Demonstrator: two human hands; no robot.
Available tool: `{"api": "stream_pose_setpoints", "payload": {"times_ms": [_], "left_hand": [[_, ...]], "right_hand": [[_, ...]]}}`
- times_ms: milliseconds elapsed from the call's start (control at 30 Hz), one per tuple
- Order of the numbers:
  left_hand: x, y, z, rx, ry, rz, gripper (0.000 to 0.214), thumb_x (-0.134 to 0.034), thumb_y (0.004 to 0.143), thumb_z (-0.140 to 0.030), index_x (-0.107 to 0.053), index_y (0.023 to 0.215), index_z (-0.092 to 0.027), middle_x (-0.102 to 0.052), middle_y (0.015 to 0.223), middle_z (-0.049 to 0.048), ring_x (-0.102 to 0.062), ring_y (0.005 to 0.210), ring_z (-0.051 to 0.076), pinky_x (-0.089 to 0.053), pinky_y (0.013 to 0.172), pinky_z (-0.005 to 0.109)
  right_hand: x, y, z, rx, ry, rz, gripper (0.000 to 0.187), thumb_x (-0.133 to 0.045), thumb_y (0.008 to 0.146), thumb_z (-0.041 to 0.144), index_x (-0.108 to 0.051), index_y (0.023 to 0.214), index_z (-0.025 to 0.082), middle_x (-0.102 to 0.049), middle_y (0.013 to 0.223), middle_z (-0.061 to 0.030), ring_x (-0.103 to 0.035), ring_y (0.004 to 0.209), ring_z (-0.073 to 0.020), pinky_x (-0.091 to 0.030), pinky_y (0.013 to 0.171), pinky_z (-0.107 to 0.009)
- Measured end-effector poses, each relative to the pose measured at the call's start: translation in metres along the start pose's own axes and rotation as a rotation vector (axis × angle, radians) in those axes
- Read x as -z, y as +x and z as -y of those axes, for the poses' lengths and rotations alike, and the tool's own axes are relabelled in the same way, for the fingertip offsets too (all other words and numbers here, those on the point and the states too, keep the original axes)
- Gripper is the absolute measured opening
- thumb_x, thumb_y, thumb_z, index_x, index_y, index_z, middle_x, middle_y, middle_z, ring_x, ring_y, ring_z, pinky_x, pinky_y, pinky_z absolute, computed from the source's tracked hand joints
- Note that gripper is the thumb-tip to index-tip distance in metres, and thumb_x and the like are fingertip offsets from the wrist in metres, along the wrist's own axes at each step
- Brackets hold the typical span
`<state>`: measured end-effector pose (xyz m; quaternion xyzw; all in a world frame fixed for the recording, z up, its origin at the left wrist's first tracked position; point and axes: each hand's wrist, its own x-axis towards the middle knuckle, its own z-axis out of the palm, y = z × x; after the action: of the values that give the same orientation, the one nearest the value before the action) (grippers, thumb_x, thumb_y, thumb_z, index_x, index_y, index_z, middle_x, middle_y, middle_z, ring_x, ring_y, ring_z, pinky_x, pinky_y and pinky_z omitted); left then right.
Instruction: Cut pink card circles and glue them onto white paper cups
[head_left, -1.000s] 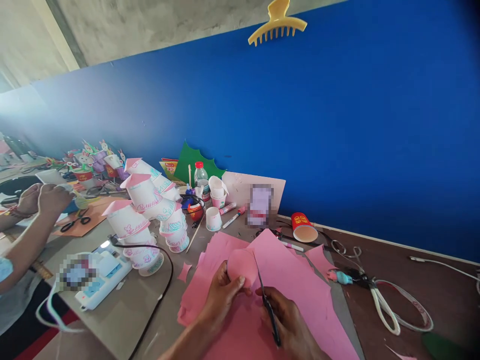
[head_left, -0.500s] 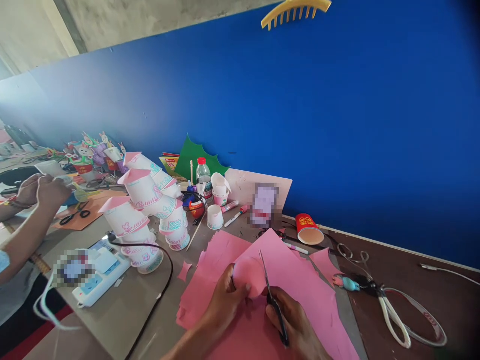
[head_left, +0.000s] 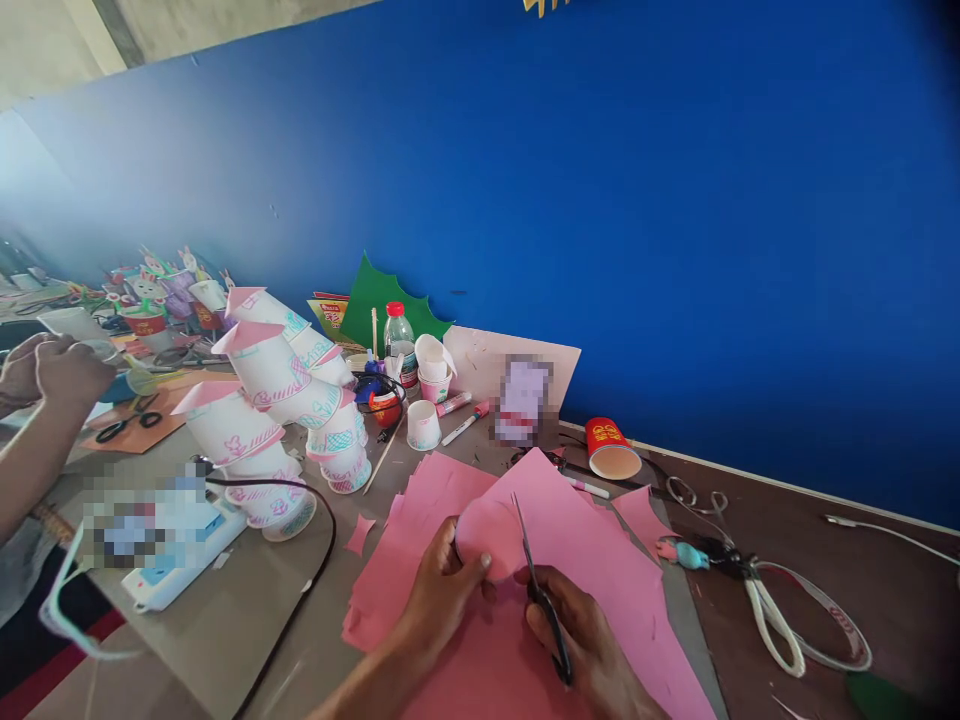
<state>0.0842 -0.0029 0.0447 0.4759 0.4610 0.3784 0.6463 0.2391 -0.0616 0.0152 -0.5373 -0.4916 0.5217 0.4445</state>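
My left hand (head_left: 441, 590) pinches a round pink paper piece (head_left: 489, 535) between thumb and fingers. Gripped in my right hand (head_left: 581, 635) is a pair of black-handled scissors (head_left: 541, 595), blades pointing up along the piece's right edge. Both hands hover over several large pink paper sheets (head_left: 600, 560) spread on the table.
Stacks of decorated paper cups (head_left: 274, 400) stand to the left, with a power strip (head_left: 169, 535) and black cable (head_left: 311, 575) near them. A bottle (head_left: 400, 340), small cups, markers, a red cup (head_left: 611, 450) and straps (head_left: 787, 620) lie around. Another person's hands (head_left: 52, 370) work at the far left.
The view has tilted down a little. My hands still hold the pink piece and scissors; the blades have shifted slightly along the piece's right edge.
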Motion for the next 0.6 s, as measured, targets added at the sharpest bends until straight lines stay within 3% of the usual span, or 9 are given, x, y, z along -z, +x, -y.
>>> {"api": "stream_pose_setpoints", "payload": {"times_ms": [600], "left_hand": [[-0.0006, 0.0005, 0.0032, -0.019, -0.004, 0.032, 0.011, -0.055, 0.076, -0.022, -0.047, 0.082, -0.018, -0.055, 0.057, -0.0049, -0.053, 0.048, 0.011, -0.042, 0.049, 0.022]], "right_hand": [[-0.0011, 0.0006, 0.0012, -0.012, 0.047, 0.025, 0.044, -0.054, 0.08, 0.057, -0.057, 0.1, 0.018, -0.037, 0.061, 0.0056, -0.028, 0.053, -0.0098, -0.026, 0.047, -0.021]]}}
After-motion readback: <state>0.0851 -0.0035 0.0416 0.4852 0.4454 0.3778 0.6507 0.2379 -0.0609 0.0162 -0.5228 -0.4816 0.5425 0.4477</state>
